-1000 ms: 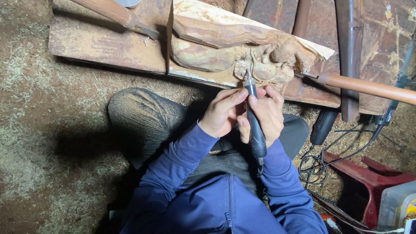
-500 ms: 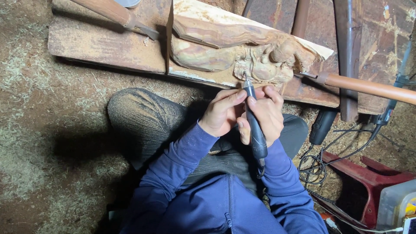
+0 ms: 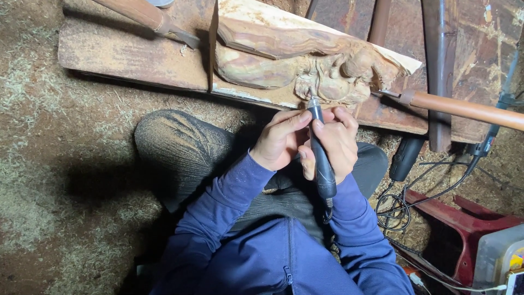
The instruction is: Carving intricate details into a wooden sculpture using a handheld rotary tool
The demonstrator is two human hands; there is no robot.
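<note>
A carved wooden block (image 3: 305,60) with a rounded, knobbly relief lies on a worn board (image 3: 131,52) in front of me. Both hands grip a slim dark rotary tool (image 3: 321,158) like a pen. My left hand (image 3: 281,139) wraps its upper shaft from the left. My right hand (image 3: 335,142) holds it from the right. The tool's tip touches the lower edge of the carving. Blue sleeves cover both arms.
Sawdust covers the ground around my bent knee (image 3: 174,142). A wooden-handled chisel (image 3: 464,109) lies at the right, another handle (image 3: 142,13) at top left. A black power tool (image 3: 405,155), cables (image 3: 398,210) and a red stool (image 3: 469,224) sit at the right.
The tool tip and both hands have shifted very slightly along the carving's lower edge. The grip is the same.
</note>
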